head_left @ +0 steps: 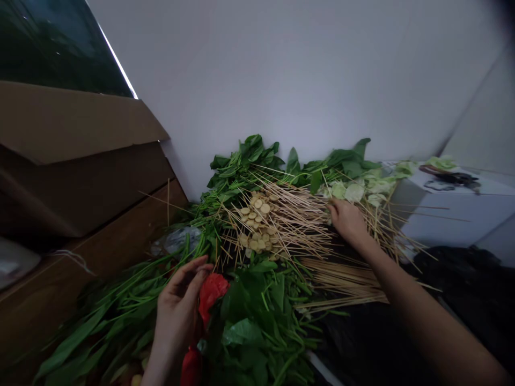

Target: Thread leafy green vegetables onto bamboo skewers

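My right hand (349, 221) is closed at the right end of a pile of wooden skewers (301, 212), apparently pinching a thin skewer. Round pale slices (257, 212) are threaded on the left ends of many skewers. My left hand (177, 300) is raised at the front left, thumb and index finger slightly apart, with nothing visible between them. Beside it is a red plastic bag (212, 292). Leafy green stalks (257, 305) lie right of that hand, and long-stemmed greens (116, 300) lie to its left.
Bare skewers (346, 281) lie below my right forearm. Pale green leaves (362, 190) and more greens (253, 153) line the wall. A cardboard box (80, 177) stands at left, a white box (458, 214) with a dark strapped item (450, 179) at right. Black plastic (462, 284) lies nearby.
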